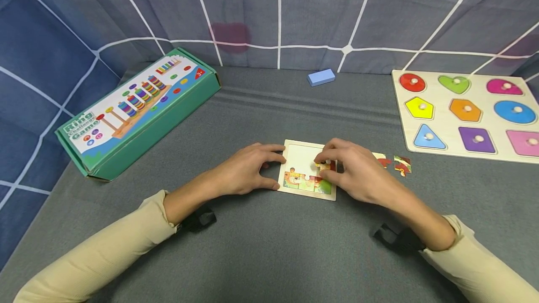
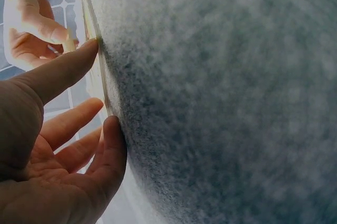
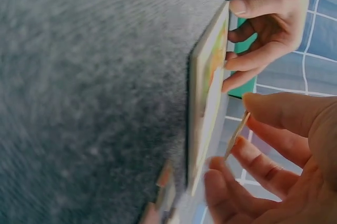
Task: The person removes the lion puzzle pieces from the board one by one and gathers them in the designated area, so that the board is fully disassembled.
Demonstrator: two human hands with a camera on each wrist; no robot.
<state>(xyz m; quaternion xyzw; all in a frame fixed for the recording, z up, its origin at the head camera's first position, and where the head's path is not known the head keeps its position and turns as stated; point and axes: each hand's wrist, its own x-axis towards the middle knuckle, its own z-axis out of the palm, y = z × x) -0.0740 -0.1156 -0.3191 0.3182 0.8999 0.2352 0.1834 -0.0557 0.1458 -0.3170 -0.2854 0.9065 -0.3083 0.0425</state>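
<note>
The table is dark grey with a dull, cloth-like surface. Directly on it, toward the back left, a green box lies at a slant; a small blue block lies near the back, and a pale board of coloured shapes at the right. The puzzle (only partly filled) lies around the middle, with loose pieces to its right, near the board

Head view: even, subdued light; soft shadows on bench; cloth gridlines bow at left. Left wrist view: glare washes right hand, upper left; bench blurs. Right wrist view: puzzle pieces, bottom edge, blur.
</note>
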